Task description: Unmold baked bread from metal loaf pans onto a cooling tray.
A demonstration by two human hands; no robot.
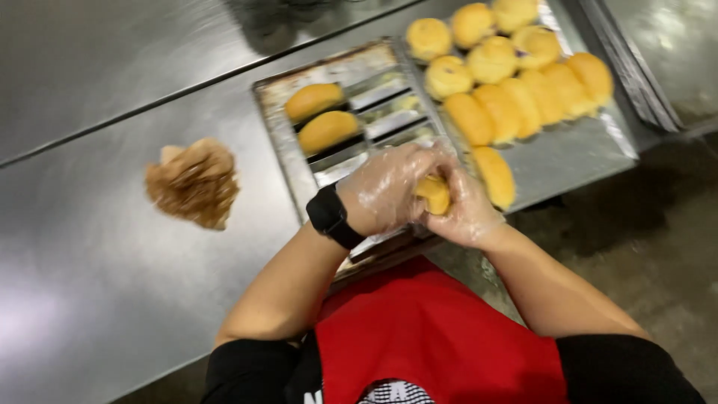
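- The left hand (385, 191) and right hand (467, 209), both in thin clear gloves, close together around one golden bun (434, 193), held just above the near edge of the slotted tray (280, 131).
- Two buns (320, 116) lie in that tray's far slots.
- On the right, a flat tray (568, 153) carries many more buns (508, 75).
- A crumpled brown paper (193, 183) lies on the steel counter (90, 247), well to the left.

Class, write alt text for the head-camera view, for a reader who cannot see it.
Two hands in clear plastic gloves, left hand and right hand, together hold a golden oblong bread roll over a slotted metal tray bearing two similar rolls. More golden buns fill a flat metal baking sheet beside it; a crumpled brown paper lies on the steel table.
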